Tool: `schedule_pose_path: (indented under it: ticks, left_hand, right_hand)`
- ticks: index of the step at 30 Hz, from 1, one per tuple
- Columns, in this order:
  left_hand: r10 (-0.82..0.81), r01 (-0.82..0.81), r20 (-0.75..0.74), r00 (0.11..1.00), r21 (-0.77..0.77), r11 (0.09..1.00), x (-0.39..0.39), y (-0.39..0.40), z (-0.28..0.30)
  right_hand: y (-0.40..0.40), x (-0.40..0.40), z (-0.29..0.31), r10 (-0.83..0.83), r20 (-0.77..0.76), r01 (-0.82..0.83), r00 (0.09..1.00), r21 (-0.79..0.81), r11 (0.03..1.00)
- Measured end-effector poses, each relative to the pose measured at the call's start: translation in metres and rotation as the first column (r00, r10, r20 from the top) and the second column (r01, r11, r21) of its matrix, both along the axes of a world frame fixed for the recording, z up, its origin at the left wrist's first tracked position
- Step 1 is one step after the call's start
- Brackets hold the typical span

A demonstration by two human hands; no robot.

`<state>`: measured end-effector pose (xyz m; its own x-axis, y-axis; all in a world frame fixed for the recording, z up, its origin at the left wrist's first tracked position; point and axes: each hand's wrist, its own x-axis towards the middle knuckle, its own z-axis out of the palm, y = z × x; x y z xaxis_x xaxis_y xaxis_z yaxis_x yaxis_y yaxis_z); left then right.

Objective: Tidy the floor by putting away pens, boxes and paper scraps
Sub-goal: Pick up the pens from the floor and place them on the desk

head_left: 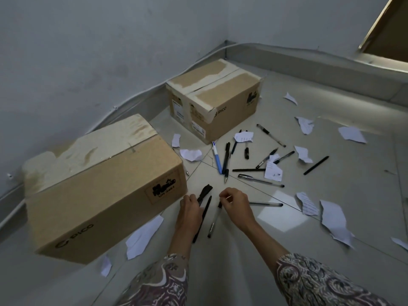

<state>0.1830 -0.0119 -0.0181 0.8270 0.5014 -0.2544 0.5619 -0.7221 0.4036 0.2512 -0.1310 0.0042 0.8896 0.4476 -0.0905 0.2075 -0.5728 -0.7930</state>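
My left hand (190, 206) grips a small bundle of black pens (204, 193), and one long black pen (202, 219) hangs down from it. My right hand (235, 202) pinches the capped end of a clear-barrelled pen (213, 221) that slants down toward me. Both hands hover just above the tiled floor (276, 250), close together. Several more pens (225, 159) lie scattered beyond the hands, one blue and white (216, 157). Another pen (266, 204) lies right of my right hand. White paper scraps (273, 172) are strewn among them.
A closed cardboard box (103, 191) sits to the left, touching my left hand's side. A second closed box (216, 100) stands in the corner by the walls. Larger paper scraps (334, 219) lie at the right, another scrap (143, 237) in front of the near box.
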Motion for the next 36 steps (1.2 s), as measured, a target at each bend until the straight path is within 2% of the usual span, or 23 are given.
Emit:
schedule_pose_path:
  ticks: [5,13,22,26,29,32,36]
  left_hand:
    - [0.072,-0.073,-0.013,0.997,-0.071,0.995,0.003,0.001,0.001]
    - [0.168,-0.102,0.167,0.972,-0.348,0.932,-0.006,0.016,0.009]
    - [0.143,-0.094,0.117,0.983,-0.352,0.931,-0.037,0.038,0.004]
    - [0.136,-0.104,0.084,0.987,-0.309,0.945,-0.044,0.044,0.010]
    - [0.136,-0.105,0.081,0.987,-0.310,0.945,-0.044,0.046,0.012]
    - [0.130,-0.098,0.076,0.989,-0.330,0.939,-0.042,0.043,0.015]
    - [0.131,-0.090,0.090,0.987,-0.357,0.930,-0.037,0.040,0.015]
  right_hand:
    - [0.002,-0.008,-0.009,0.011,0.014,-0.010,1.000,-0.046,0.999]
    - [0.021,-0.024,-0.018,-0.015,0.196,0.076,0.980,-0.309,0.948]
    - [0.040,-0.036,-0.017,0.208,0.284,-0.008,0.936,-0.574,0.819]
    - [0.050,-0.043,-0.017,0.210,0.293,-0.017,0.933,-0.547,0.837]
    - [0.055,-0.045,-0.014,0.172,0.242,-0.017,0.955,-0.534,0.845]
    - [0.053,-0.042,-0.009,0.058,0.210,0.042,0.976,-0.442,0.896]
    - [0.042,-0.033,-0.006,-0.139,0.075,0.156,0.987,-0.312,0.937]
